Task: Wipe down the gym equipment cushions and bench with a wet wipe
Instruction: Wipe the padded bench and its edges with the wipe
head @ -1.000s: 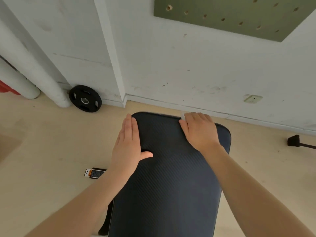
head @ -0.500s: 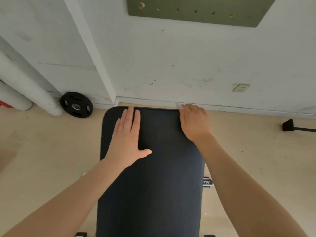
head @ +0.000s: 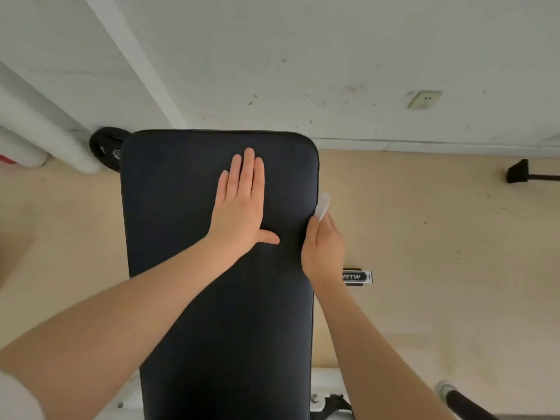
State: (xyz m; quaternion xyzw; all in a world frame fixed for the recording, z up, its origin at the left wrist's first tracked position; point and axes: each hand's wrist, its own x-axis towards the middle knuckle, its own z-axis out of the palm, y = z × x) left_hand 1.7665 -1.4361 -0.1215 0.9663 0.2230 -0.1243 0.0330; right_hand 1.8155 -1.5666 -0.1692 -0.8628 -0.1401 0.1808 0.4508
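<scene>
Bench pad: the long dark bench cushion [head: 194, 268] runs away from me toward the white wall [head: 303, 56], and its far end, with rounded corners, stops just short of the skirting.
My left hand: my left hand [head: 239, 213] lies flat on top of the cushion, in its far half and nearer the right edge than the left; the fingers are straight and held together, pointing at the far end, and the thumb sticks out sideways toward the right edge. It holds nothing.
My right hand: my right hand [head: 322, 253] is at the cushion's right edge, a little nearer me than the far right corner. The back of the hand faces up and the fingers curl over the side of the pad, so I cannot see their tips.
Wet wipe: the white wet wipe [head: 321, 206] pokes out past my right fingers, pressed against the right side of the cushion; my right hand grips it there.
Frame: white metal of the bench frame [head: 325, 386] shows under the near right part of the pad, with a dark foot marked with letters [head: 357, 277] on the floor just beside my right wrist.
Floor beyond the left edge: a black weight plate [head: 104, 150] leans at the wall, partly hidden behind the far left corner, next to white pipes [head: 45, 128].
Floor beyond the right edge: a black bar end [head: 519, 171] lies well apart from the bench, and a wall socket [head: 424, 100] sits above the skirting.
</scene>
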